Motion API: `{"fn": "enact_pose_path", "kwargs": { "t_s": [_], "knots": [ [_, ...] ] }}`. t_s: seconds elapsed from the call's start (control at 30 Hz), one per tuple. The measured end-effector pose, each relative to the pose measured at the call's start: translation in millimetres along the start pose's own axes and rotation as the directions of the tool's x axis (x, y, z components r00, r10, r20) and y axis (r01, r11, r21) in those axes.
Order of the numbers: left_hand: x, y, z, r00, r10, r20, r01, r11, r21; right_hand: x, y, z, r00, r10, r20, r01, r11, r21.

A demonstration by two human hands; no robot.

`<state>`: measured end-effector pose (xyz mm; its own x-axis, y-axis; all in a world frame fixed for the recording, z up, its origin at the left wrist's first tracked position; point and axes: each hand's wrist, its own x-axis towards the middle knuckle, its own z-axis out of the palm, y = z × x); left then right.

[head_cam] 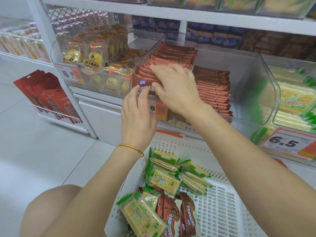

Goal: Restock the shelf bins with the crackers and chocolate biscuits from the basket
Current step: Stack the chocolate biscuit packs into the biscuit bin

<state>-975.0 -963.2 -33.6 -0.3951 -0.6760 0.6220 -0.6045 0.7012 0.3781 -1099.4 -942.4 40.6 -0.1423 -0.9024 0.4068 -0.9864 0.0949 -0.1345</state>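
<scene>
A clear shelf bin (pixel 253 93) holds two rows of brown chocolate biscuit packs (pixel 213 89). My right hand (pixel 176 86) lies over the front of the left row, thumb and fingers pinching the frontmost pack (pixel 145 82). My left hand (pixel 136 113), with a gold bangle on its wrist, touches that same pack's lower front with its fingertips. Below, a white perforated basket (pixel 227 207) holds several green-wrapped cracker packs (pixel 165 180) and a few brown chocolate biscuit packs (pixel 171 211). To the right, another clear bin (pixel 275 93) holds green cracker packs (pixel 292 101).
A bin of yellow pastry packs (pixel 90 57) stands to the left of the chocolate bin. Price tags reading 8 (pixel 158 108) and 6.5 (pixel 287 142) hang on the shelf front. A wire rack of red packets (pixel 47 98) stands on the floor at left. My bare knee (pixel 51 211) is at bottom left.
</scene>
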Motion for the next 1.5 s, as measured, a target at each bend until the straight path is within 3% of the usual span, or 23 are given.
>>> {"fn": "enact_pose_path", "kwargs": {
  "t_s": [0.07, 0.13, 0.17, 0.2, 0.23, 0.27, 0.3, 0.37, 0.43, 0.5, 0.7, 0.83, 0.93, 1.0, 1.03, 1.1, 1.17, 1.3, 1.4, 1.5],
  "knots": [
    [-11, 4, -6, 0.999, 0.035, 0.022, -0.034, 0.999, -0.004, -23, 4, -4, 0.976, -0.016, -0.218, 0.040, 0.993, 0.110],
    [-25, 6, -7, 0.990, 0.089, 0.111, -0.090, 0.996, 0.003, -65, 8, 2, 0.887, 0.014, -0.461, 0.103, 0.968, 0.228],
    [-32, 7, -6, 0.977, 0.113, 0.181, -0.116, 0.993, 0.006, -91, 10, 10, 0.864, 0.058, -0.500, 0.105, 0.951, 0.292],
    [-38, 9, -3, 0.957, 0.127, 0.262, -0.134, 0.991, 0.010, -119, 11, 23, 0.881, 0.116, -0.458, 0.066, 0.929, 0.363],
    [-44, 10, 0, 0.928, 0.127, 0.350, -0.142, 0.990, 0.017, -146, 12, 38, 0.926, 0.189, -0.327, -0.028, 0.899, 0.438],
    [-49, 10, 5, 0.889, 0.114, 0.443, -0.139, 0.990, 0.024, -171, 15, 58, 0.958, 0.260, -0.117, -0.173, 0.856, 0.487],
    [-53, 11, 11, 0.841, 0.097, 0.532, -0.131, 0.991, 0.027, -195, 19, 81, 0.943, 0.303, 0.136, -0.330, 0.808, 0.488],
    [-59, 12, 22, 0.736, 0.076, 0.673, -0.136, 0.990, 0.037, -237, 31, 128, 0.773, 0.286, 0.566, -0.541, 0.762, 0.355],
    [-62, 14, 31, 0.640, 0.082, 0.764, -0.198, 0.978, 0.061, -267, 34, 160, 0.602, 0.223, 0.767, -0.575, 0.787, 0.223],
    [-65, 15, 36, 0.580, 0.086, 0.810, -0.242, 0.968, 0.070, -283, 31, 178, 0.525, 0.164, 0.835, -0.530, 0.831, 0.171],
    [-68, 15, 40, 0.523, 0.081, 0.848, -0.246, 0.968, 0.059, -292, 24, 194, 0.500, 0.219, 0.838, -0.402, 0.916, 0.001],
    [-66, 18, 43, 0.481, 0.085, 0.873, -0.239, 0.970, 0.037, -282, 42, 174, 0.451, 0.148, 0.880, -0.548, 0.825, 0.142],
    [-62, 28, 41, 0.425, 0.101, 0.900, -0.159, 0.987, -0.036, -266, 60, 131, 0.486, 0.170, 0.857, -0.682, 0.688, 0.249],
    [-58, 41, 38, 0.486, 0.144, 0.862, -0.093, 0.989, -0.113, -251, 70, 93, 0.539, 0.207, 0.817, -0.733, 0.592, 0.334],
    [-55, 48, 35, 0.563, 0.177, 0.807, -0.075, 0.984, -0.163, -242, 72, 72, 0.573, 0.227, 0.788, -0.744, 0.546, 0.384],
    [-45, 63, 27, 0.750, 0.257, 0.609, -0.093, 0.953, -0.287, -221, 74, 30, 0.650, 0.277, 0.707, -0.731, 0.481, 0.484],
    [-27, 71, 14, 0.859, 0.350, 0.372, -0.203, 0.902, -0.381, -201, 74, -12, 0.729, 0.347, 0.590, -0.684, 0.420, 0.597],
    [18, 62, -4, 0.892, 0.448, 0.059, -0.424, 0.875, -0.232, -151, 74, -79, 0.816, 0.523, 0.246, -0.454, 0.317, 0.833],
    [44, 49, -3, 0.884, 0.467, 0.032, -0.465, 0.884, -0.059, -103, 76, -94, 0.775, 0.632, 0.015, -0.280, 0.321, 0.905],
    [49, 39, 5, 0.892, 0.447, 0.063, -0.451, 0.890, 0.062, -56, 84, -78, 0.702, 0.709, -0.063, -0.205, 0.286, 0.936]
  ]
}}
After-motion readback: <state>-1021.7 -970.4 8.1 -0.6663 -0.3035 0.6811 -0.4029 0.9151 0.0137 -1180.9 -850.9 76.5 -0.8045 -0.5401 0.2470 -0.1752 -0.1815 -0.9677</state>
